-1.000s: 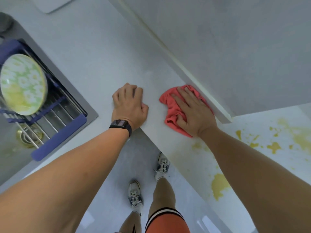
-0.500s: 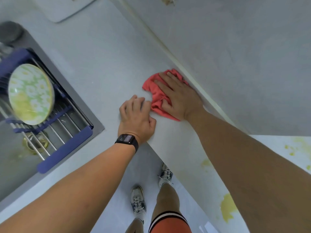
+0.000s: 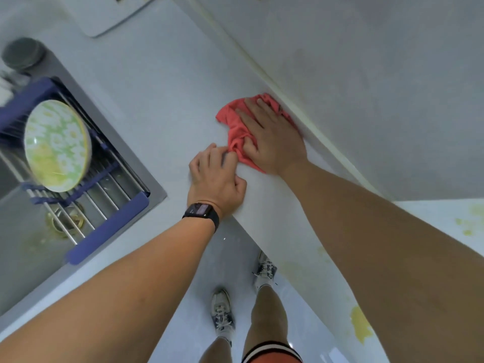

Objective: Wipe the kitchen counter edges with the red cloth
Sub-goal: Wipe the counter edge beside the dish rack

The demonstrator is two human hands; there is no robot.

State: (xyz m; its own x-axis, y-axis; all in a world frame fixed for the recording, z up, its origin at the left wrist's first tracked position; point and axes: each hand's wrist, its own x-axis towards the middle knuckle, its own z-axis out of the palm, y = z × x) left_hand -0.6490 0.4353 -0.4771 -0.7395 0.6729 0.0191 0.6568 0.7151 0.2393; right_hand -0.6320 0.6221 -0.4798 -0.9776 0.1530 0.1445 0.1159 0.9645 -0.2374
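Note:
The red cloth [image 3: 231, 120] lies bunched on the pale grey counter [image 3: 162, 82], right against the seam where the counter meets the wall [image 3: 366, 74]. My right hand [image 3: 269, 134] lies flat on top of it, fingers straight and spread, pressing it down. My left hand [image 3: 214, 176], with a black watch on the wrist, rests on the counter near its inner corner edge, fingers curled under, its knuckles touching the cloth's near fold.
A steel sink [image 3: 31, 231] sits at the left with a blue-framed rack [image 3: 104, 226] across it and a green patterned plate [image 3: 56, 145] standing in the rack. Yellow spills [image 3: 360, 324] mark the counter at lower right. A white board [image 3: 112, 14] lies far back.
My right hand has slid the cloth along the wall seam away from the yellow spills and closer to my left hand, which stayed on the counter corner.

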